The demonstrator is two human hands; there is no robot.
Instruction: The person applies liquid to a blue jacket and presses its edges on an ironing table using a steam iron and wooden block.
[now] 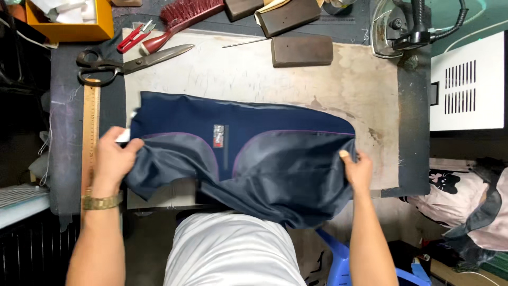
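**Both hands spreading the jacket panel flat**

The navy jacket panel (248,153), lining up, is lying across the counter (317,85). The left hand (112,159) is clenching one end, the right hand (359,169) pinching the other, each grip closed on cloth, apparently stretching it smooth. Tailor's shears (127,63) are lying well apart.

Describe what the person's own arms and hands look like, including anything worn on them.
Both forearms are bare, with no sleeves or gloves in view. The left hand has a gold-coloured metal link watch band around its wrist. The right hand wears nothing visible: no ring, band or glove. A white garment covers the torso between the arms.
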